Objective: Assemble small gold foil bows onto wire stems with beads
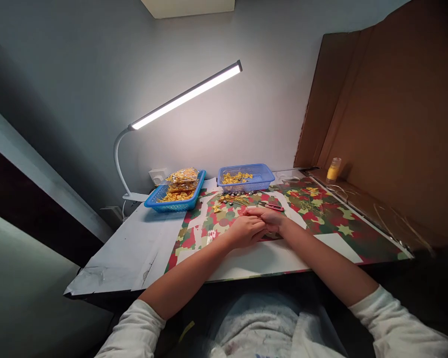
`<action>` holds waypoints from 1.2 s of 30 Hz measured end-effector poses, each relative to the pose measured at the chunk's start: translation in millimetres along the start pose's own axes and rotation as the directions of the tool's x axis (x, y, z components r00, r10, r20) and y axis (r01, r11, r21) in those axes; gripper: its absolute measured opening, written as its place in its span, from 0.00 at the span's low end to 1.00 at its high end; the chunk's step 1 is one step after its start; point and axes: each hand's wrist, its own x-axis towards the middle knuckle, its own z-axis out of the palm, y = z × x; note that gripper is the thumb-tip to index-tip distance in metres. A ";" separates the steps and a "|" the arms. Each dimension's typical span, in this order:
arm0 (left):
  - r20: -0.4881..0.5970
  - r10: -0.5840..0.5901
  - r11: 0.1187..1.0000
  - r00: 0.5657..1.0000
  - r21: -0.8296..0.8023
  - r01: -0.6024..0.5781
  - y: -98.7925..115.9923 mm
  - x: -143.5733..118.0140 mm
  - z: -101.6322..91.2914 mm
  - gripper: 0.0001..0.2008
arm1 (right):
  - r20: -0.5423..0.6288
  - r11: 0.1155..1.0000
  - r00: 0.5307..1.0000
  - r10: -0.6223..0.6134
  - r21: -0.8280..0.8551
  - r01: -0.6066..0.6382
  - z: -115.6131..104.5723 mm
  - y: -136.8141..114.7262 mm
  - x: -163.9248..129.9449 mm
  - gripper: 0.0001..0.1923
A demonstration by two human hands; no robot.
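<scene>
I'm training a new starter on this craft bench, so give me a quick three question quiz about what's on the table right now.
1. True or false: the left hand and right hand are together over the patterned paper.
2. How many blue baskets stand at the back of the table?
3. Which basket holds sealed bags of yellow pieces: A, the left basket, or B, the right basket?

Key:
1. True; the hands touch each other, and anything between them is hidden.
2. Two.
3. A; the right basket holds loose yellow pieces.
</scene>
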 end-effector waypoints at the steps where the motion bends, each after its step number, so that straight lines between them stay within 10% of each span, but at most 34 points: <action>1: 0.020 0.033 0.999 0.999 0.038 -0.034 0.0 -0.1 2.0 0.14 | 0.007 0.998 0.999 0.031 0.046 -0.032 -0.2 -3.3 -2.6 0.04; 10: 0.036 0.113 0.984 0.993 0.133 -0.116 4.8 -2.8 7.6 0.16 | -0.080 0.940 0.996 0.027 0.341 0.002 -5.9 -19.0 -14.2 0.03; 26: 0.113 -0.017 0.992 0.993 -0.121 0.030 14.5 -2.7 -4.9 0.16 | -0.385 0.945 0.892 -0.235 0.124 0.303 -55.1 -23.7 -7.3 0.03; 36: 0.137 -0.080 0.970 0.987 -0.217 0.109 9.9 -5.7 6.6 0.14 | -0.446 0.943 0.877 -0.177 0.180 0.281 -58.7 -22.5 -5.9 0.04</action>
